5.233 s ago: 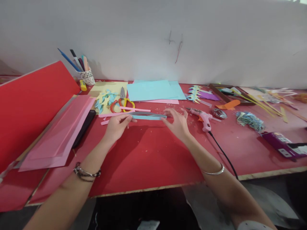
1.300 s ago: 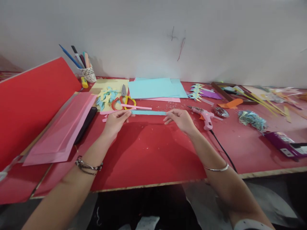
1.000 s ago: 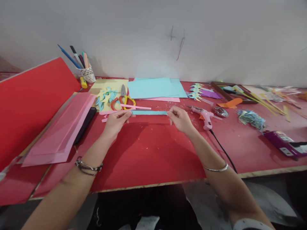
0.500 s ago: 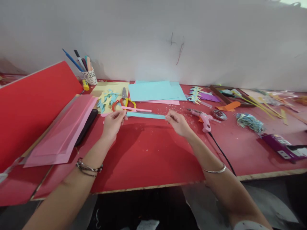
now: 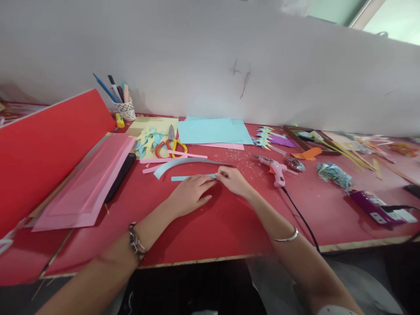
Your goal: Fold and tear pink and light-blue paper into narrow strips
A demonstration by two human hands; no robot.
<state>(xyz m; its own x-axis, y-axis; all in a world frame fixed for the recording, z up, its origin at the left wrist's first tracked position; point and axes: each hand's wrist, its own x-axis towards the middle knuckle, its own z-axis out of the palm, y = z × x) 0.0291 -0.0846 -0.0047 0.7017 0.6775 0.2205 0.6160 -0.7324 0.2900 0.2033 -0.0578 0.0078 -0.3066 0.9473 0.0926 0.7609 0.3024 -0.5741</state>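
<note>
A narrow light-blue paper strip (image 5: 179,178) lies flat on the red table (image 5: 210,232) in front of me. My left hand (image 5: 188,194) rests over its middle, fingers stretched out and thumb apart. The strip's right end is between the bent fingers of my right hand (image 5: 231,180), close to my left fingertips; the fingers partly hide it. Just behind both hands a curved grey-blue strip (image 5: 183,161) arches across the table. Pink paper strips (image 5: 190,155) lie behind that one, beside scissors (image 5: 171,142) with red and yellow handles.
Folded paper bits (image 5: 151,140) lie on a yellow sheet at the back left, near blue sheets (image 5: 206,131). Pink translucent sheets (image 5: 85,183) lean at left by a red board (image 5: 52,153). On the right are a corded pink glue gun (image 5: 278,173), yarn (image 5: 334,175) and a purple box (image 5: 374,208).
The blue strip was stretched in the air between both hands; it now lies on the table. My left hand has moved right and flattened over it. My right hand has come lower and nearer.
</note>
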